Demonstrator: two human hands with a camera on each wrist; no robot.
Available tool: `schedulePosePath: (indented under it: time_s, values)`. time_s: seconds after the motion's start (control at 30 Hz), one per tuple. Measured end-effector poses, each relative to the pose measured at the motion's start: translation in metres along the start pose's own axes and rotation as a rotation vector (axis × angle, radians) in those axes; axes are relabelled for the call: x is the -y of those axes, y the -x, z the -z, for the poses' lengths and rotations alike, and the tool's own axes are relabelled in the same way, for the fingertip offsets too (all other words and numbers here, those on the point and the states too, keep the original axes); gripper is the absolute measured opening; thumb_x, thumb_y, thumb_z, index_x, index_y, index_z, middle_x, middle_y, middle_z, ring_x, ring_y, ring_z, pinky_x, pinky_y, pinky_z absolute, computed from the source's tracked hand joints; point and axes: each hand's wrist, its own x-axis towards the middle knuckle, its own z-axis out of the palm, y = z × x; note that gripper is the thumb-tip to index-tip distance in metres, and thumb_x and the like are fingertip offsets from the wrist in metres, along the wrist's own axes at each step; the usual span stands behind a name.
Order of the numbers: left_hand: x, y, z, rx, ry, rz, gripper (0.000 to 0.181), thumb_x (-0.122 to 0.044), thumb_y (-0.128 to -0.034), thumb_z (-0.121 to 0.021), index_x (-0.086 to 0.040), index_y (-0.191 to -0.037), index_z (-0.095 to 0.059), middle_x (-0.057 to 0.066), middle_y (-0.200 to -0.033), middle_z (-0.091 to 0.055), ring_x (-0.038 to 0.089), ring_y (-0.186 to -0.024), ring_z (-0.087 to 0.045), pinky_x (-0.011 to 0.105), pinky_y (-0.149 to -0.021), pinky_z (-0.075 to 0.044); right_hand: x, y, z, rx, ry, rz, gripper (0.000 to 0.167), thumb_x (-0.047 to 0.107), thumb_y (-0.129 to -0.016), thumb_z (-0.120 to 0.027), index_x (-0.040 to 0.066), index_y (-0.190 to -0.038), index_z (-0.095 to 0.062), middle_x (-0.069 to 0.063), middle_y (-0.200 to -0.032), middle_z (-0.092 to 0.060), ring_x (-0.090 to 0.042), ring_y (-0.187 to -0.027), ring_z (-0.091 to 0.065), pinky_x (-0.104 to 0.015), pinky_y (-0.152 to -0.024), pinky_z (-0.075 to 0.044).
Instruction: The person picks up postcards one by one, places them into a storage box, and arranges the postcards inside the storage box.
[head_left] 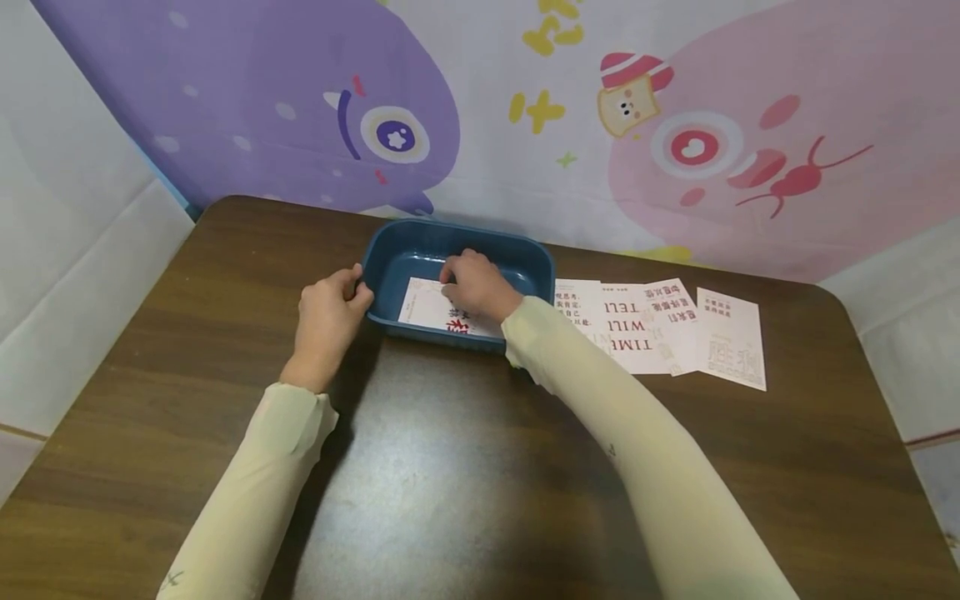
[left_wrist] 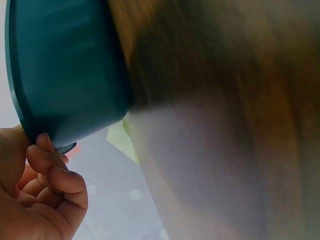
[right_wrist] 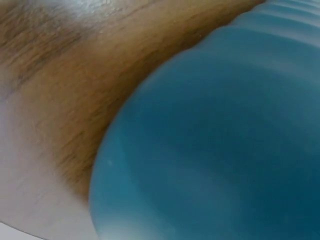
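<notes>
A dark blue rectangular basin (head_left: pixel 386 304) stands near the table's back edge. At its left end, my left hand (head_left: pixel 330 321) pinches the rim between thumb and fingers; the left wrist view shows this hand (left_wrist: pixel 47 187) at the basin's corner. Inside the basin is a white printed card (head_left: pixel 423 307) with red characters. My right hand (head_left: pixel 480 287) reaches over the front rim and holds the card at its far edge with thumb and curled fingers. The right wrist view shows only the basin's outer wall (right_wrist: pixel 210 140) close up, with the hand out of sight.
Several printed cards (head_left: pixel 633 350) lie overlapping to the basin's right, partly behind the right sleeve. Another card (head_left: pixel 731 337) lies at the far right of that row. The brown wooden table (head_left: pixel 420 467) meets a cartoon-printed cloth (head_left: pixel 510 142) behind.
</notes>
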Motion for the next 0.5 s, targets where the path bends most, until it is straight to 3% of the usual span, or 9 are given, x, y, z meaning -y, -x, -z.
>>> schedulePosePath:
  time_s: [0.27, 0.5]
  values:
    - [0.0, -0.001, -0.001, -0.01, -0.012, -0.009, 0.033, -0.013, -0.089, -0.052, 0.003, -0.116, -0.063, 0.018, -0.076, -0.064, 0.028, -0.07, -0.054, 0.033, -0.062, -0.038, -0.001, 0.01, 0.007, -0.048, 0.027, 0.02, 0.033, 0.03, -0.094, -0.051, 0.008, -0.118, -0.057, -0.007, -0.109, -0.056, -0.018, -0.091, -0.049, -0.034, -0.087, -0.044]
    - [0.0, -0.001, 0.0, 0.017, -0.014, 0.005, 0.035, -0.014, -0.0901, -0.051, 0.003, -0.119, -0.061, 0.017, -0.077, -0.062, 0.028, -0.072, -0.053, 0.031, -0.06, -0.038, -0.002, 0.025, 0.026, -0.092, 0.028, -0.014, 0.031, 0.035, -0.095, -0.047, 0.008, -0.103, -0.06, -0.004, -0.079, -0.06, -0.014, -0.064, -0.049, -0.027, -0.063, -0.041]
